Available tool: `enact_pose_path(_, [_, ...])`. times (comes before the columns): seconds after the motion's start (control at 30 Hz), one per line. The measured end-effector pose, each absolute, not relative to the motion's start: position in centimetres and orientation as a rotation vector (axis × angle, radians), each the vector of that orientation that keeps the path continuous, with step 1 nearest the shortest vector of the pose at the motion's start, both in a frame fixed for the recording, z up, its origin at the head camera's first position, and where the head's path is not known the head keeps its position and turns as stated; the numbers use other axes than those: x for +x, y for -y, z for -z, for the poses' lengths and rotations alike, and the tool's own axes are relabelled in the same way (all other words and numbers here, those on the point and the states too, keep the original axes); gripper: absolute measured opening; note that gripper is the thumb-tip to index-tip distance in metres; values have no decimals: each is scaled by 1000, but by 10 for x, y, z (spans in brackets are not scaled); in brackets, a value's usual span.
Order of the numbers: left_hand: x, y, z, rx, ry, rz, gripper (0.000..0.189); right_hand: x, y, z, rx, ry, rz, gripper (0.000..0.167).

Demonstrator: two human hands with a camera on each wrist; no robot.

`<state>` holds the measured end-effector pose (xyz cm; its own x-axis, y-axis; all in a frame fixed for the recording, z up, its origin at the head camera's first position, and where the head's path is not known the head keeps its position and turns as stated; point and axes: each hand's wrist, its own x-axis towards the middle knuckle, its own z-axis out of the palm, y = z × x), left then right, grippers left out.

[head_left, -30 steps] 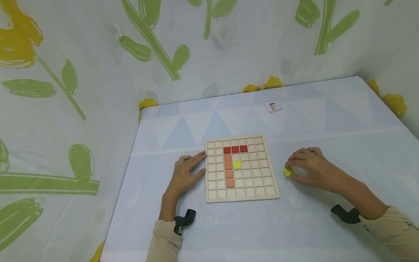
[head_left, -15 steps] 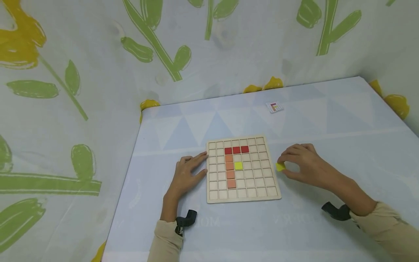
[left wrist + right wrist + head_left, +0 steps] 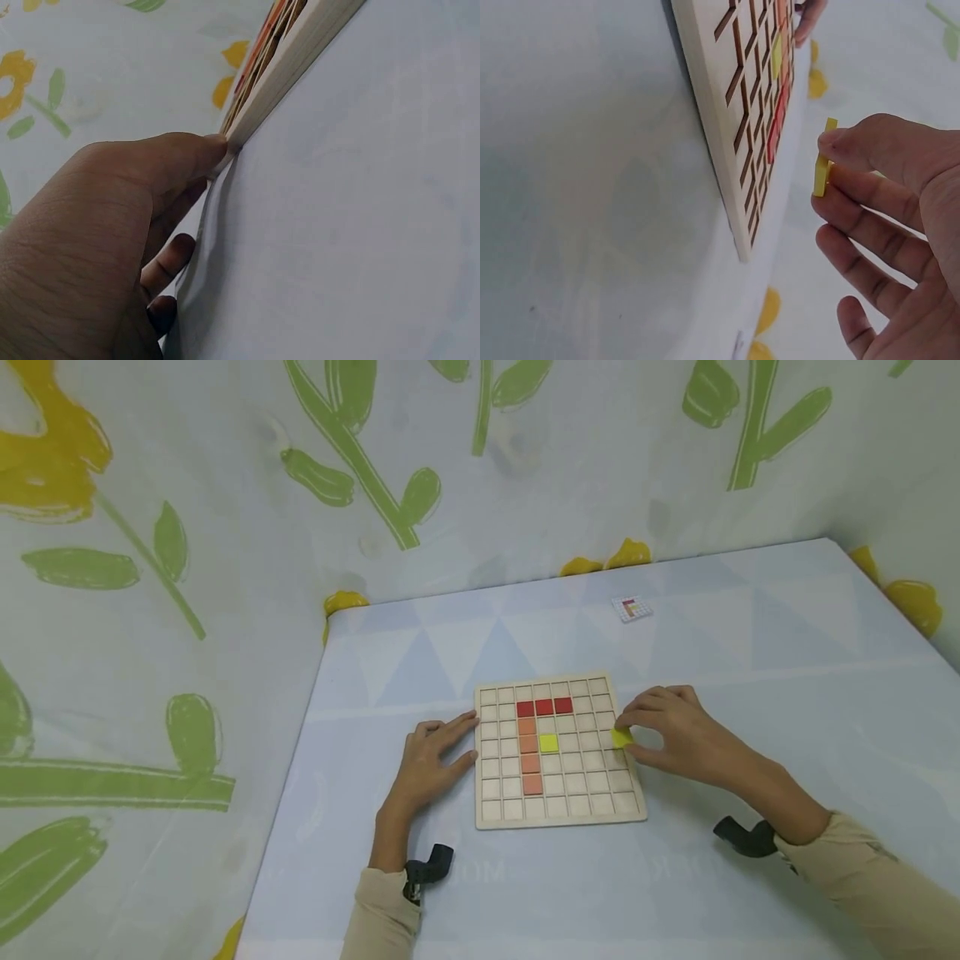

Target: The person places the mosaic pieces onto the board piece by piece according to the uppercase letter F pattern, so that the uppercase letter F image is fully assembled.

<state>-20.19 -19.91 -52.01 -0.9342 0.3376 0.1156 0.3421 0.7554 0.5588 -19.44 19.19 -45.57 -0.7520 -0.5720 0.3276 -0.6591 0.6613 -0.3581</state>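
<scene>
A square wooden grid board (image 3: 561, 825) lies on the table. Three red tiles (image 3: 543, 707) form a row near its far side, and several orange tiles (image 3: 530, 763) run in a column below the leftmost one. One yellow tile (image 3: 549, 742) sits in a cell right of that column. Between thumb and fingertips my right hand (image 3: 686, 731) pinches another yellow tile (image 3: 824, 159), raised over the board's right edge. My left hand (image 3: 427, 764) rests at the board's left edge, its thumb (image 3: 196, 152) and fingers touching the side.
Toward the back of the table (image 3: 420, 902) lies a small card (image 3: 632, 608) printed with a coloured grid pattern. Floral fabric (image 3: 225, 485) hangs behind and to the left. Both wrists carry a black mount (image 3: 430, 865).
My right hand has carried the pinched yellow tile leftward, from beside the board to over its right edge. My left hand has stayed at the left edge.
</scene>
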Motion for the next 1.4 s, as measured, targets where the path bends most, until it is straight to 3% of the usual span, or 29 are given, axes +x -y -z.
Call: enact_pose_path(1.4, [-201,200,525,-586,2900,935,52,-209,-138,463,995,2812,-657,21])
